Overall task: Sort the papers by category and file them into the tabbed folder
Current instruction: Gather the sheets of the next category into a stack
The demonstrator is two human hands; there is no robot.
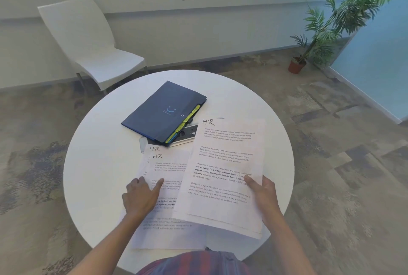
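A dark blue tabbed folder (162,112) lies closed on the round white table (99,142), its yellow and blue tabs along the right edge. Two printed sheets headed "HR" (167,164) lie flat in front of it. My left hand (141,195) rests on them with the index finger stretched forward and pressing the top sheet. My right hand (262,193) grips the right edge of a small stack of papers (223,175), whose top sheet is also headed "HR". That stack overlaps the right side of the flat sheets and is lifted slightly.
A small grey device (187,134) lies partly under the folder and the papers. A white chair (88,42) stands beyond the table at the left. A potted plant (331,31) stands on the floor at the far right.
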